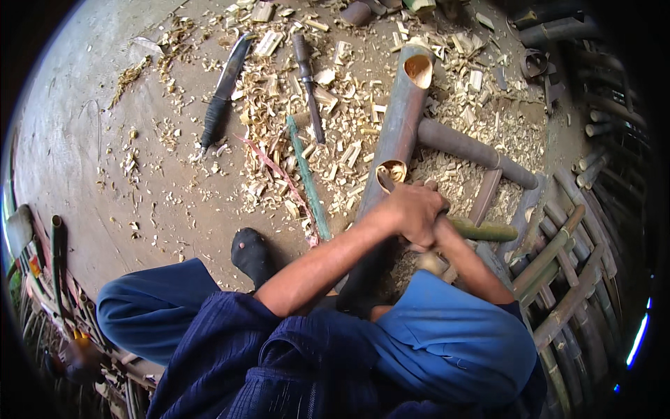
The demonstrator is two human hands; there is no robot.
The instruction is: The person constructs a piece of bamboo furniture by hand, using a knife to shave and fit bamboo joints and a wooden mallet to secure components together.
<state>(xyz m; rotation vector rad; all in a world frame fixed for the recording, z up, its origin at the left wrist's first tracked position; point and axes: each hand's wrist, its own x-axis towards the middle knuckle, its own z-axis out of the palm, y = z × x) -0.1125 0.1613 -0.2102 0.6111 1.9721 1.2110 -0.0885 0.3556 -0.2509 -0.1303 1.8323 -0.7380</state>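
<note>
A thick grey-brown bamboo pole (400, 115) lies ahead of me with two holes cut in its upper side. At the nearer hole (392, 170), a dark flat-bladed tool (384, 181) has its tip at the opening. My left hand (412, 211) is closed over this tool, hiding most of it. Crossed beneath it is my right hand (441, 229), closed, with its fingers largely hidden, so what it grips cannot be made out. A blurred rounded light-brown end (433, 264) shows below the hands. A thinner bamboo piece (460, 148) extends rightward from the pole.
Pale shavings (338, 164) cover much of the ground. A dark-handled knife (225, 94) and a slim chisel-like tool (307, 84) lie left of the pole. Green bamboo (495, 231) sticks out beside my right wrist. Bamboo lattice (569, 286) stands right; my dark-socked foot (252, 255) rests left.
</note>
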